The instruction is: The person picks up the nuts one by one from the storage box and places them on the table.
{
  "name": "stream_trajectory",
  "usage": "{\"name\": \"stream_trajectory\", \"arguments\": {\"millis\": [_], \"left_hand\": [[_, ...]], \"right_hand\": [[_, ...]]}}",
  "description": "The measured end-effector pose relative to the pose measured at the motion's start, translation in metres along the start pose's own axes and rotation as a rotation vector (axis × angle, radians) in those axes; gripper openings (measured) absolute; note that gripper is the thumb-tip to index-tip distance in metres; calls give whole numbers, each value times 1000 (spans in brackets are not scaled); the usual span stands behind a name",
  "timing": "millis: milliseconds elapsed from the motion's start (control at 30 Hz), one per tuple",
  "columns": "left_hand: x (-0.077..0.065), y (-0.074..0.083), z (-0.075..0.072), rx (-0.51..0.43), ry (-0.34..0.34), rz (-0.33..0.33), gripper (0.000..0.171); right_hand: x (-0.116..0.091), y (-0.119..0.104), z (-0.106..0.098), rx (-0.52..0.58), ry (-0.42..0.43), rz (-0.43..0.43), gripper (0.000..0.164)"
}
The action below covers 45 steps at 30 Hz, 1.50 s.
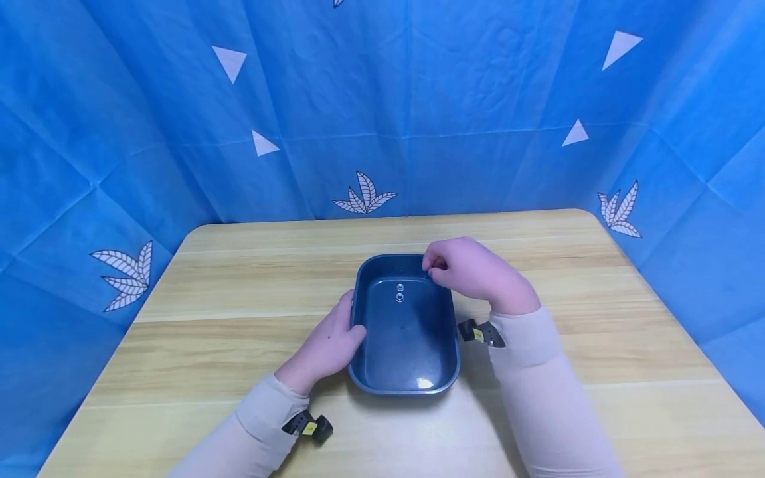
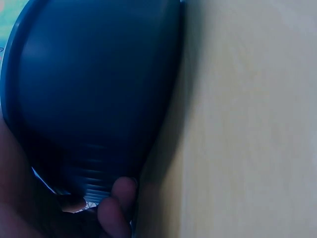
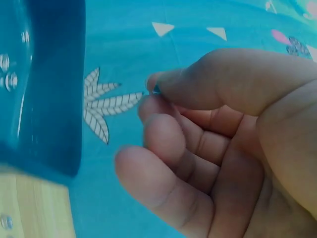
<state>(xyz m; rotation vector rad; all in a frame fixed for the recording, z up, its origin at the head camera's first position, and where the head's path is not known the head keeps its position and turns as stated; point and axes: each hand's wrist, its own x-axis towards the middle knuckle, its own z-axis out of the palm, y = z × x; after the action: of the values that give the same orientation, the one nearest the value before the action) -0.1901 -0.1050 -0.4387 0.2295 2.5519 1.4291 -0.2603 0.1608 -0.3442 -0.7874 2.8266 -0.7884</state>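
Observation:
A dark blue rectangular box (image 1: 412,345) with rounded corners and no lid stands on the table. My left hand (image 1: 329,342) holds its left wall, thumb over the rim and fingers along the outside; in the left wrist view its fingertips (image 2: 116,208) lie against the outer wall. Two small shiny ring-shaped metal pieces (image 1: 400,293) lie inside toward the far end. Over the box's far right corner is my right hand (image 1: 472,269), fingers curled. Its thumb and forefinger pinch a tiny shiny piece (image 3: 156,90), mostly hidden between the fingertips.
The box stands on a pale wooden table (image 1: 239,279) with rounded far corners. Behind and at both sides hangs a blue cloth (image 1: 466,99) with white triangles and leaf prints. A small shiny spot (image 3: 6,221) shows against the wood in the right wrist view.

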Motion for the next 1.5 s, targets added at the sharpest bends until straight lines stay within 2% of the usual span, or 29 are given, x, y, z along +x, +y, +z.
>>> {"name": "stream_trajectory", "arguments": {"millis": [133,533,933,1300,1500], "left_hand": [[0,-1,0,-8,-5,1,67],[-1,0,0,-22,-13,-3,67],[-1,2,0,-9,-12,-3,67],[-1,1,0,-7,-12,1,67],[-1,1,0,-8,-12,1,67]], "right_hand": [[-5,11,-6,18,10,39,19],[-14,40,-16,31,-2,143,10],[-17,61,-17,53,-29,171,11],[-17,69,-16,60,-46,202,8],[-16,76,-11,77,-115,240,12]]}}
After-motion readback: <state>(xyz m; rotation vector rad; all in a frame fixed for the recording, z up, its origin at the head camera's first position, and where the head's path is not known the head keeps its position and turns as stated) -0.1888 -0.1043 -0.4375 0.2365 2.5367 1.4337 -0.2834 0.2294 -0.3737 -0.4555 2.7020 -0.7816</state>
